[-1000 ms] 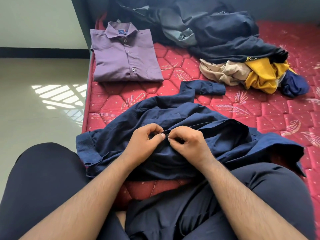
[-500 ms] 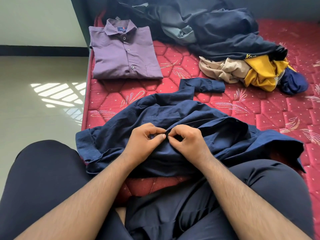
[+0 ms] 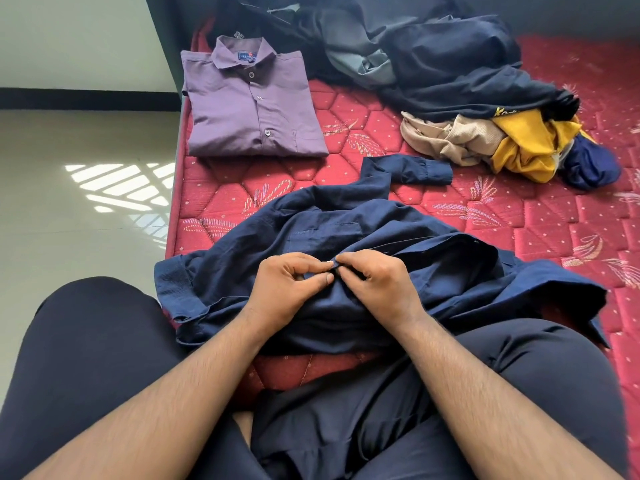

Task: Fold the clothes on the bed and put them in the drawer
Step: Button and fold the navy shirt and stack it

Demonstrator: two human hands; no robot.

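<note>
The left hand (image 3: 289, 289) and the right hand (image 3: 375, 289) met fingertip to fingertip, both curled and pinching one small fold of the navy shirt (image 3: 346, 244) — the exact detail between the fingers was too small to tell. The shirt lay rumpled on the red mattress (image 3: 519, 237) just in front of the person's knees, one sleeve stretched away. Beyond it, near the mattress edge, lay a folded purple shirt (image 3: 249, 109) — and to the right an unfolded pile of clothes (image 3: 467, 91).
</note>
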